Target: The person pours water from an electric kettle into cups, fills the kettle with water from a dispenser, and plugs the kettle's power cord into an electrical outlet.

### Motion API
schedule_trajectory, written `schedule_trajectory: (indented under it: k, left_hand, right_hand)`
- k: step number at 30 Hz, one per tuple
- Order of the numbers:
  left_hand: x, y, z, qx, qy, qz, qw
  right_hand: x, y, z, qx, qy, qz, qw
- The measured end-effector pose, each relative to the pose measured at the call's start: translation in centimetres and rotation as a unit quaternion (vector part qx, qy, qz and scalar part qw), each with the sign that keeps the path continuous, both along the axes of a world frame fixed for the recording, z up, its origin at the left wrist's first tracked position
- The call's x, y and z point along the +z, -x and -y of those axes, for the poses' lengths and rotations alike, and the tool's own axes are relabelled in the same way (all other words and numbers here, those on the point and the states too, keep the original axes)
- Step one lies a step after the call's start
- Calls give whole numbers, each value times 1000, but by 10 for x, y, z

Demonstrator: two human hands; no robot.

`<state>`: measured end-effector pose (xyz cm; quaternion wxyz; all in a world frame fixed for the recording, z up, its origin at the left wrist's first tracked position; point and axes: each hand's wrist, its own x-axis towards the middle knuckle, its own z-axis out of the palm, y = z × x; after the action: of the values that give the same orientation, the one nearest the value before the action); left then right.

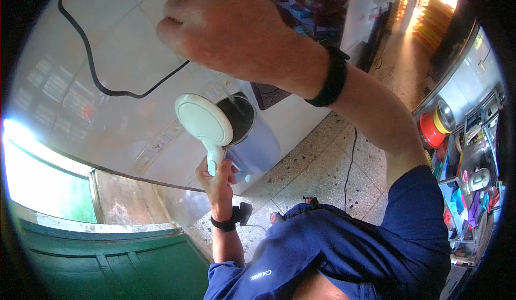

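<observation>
My left hand point(217, 184) is closed around the handle of an electric kettle point(255, 144) with a pale lavender-blue body. Its mint-white lid point(201, 118) stands open, so the dark metal inside shows. A clear streak like running water drops toward the kettle's mouth; where it comes from is hidden behind my right forearm. Raised above the kettle, my right hand point(199, 23) has its fingers curled, close to the top edge of the view. What those fingers hold, if anything, is out of sight.
A black cable point(99, 85) loops across the white tiled surface. Beside the kettle lies a dark flat panel point(269, 94). A green cabinet point(145, 268) stands lower left, under a bright window point(48, 176). Another cable point(349, 165) crosses the speckled floor. Cluttered shelves point(473, 192) line the right.
</observation>
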<state>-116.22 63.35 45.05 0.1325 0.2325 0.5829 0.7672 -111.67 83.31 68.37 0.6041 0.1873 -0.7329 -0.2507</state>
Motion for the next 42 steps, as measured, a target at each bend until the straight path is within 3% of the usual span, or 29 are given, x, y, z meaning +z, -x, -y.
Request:
schedule_trajectory:
  k: [18,21,29,32,34,36,38,40,41,42]
  left_hand:
    - [-3,2,2,-8,-7,-1,1000]
    - [-3,1,2,-11,-8,1,1000]
    - [-1,-2,5,-17,-5,0,1000]
    - [-3,-6,9,-8,-12,11,1000]
    - [-6,-8,17,8,-11,26,1000]
    - [-10,-7,25,7,30,1,1000]
    - [-10,-12,37,24,32,9,999]
    - [-13,-16,52,42,37,18,998]
    - [-17,-16,62,27,26,12,999]
    - [-21,-17,72,12,17,6,1000]
  right_hand:
    - [0,-3,-2,11,17,13,1000]
    - [-4,-8,-4,75,48,26,996]
    - [-21,-40,10,-39,89,83,992]
    - [-52,-55,5,4,117,-6,993]
    - [-83,-80,2,27,180,50,982]
    - [-132,-92,-4,15,278,127,952]
    - [-182,-102,0,22,495,257,830]
    - [-230,-102,2,28,661,360,657]
    - [-262,-97,-1,33,659,371,653]
    - [-296,-90,-3,72,673,411,611]
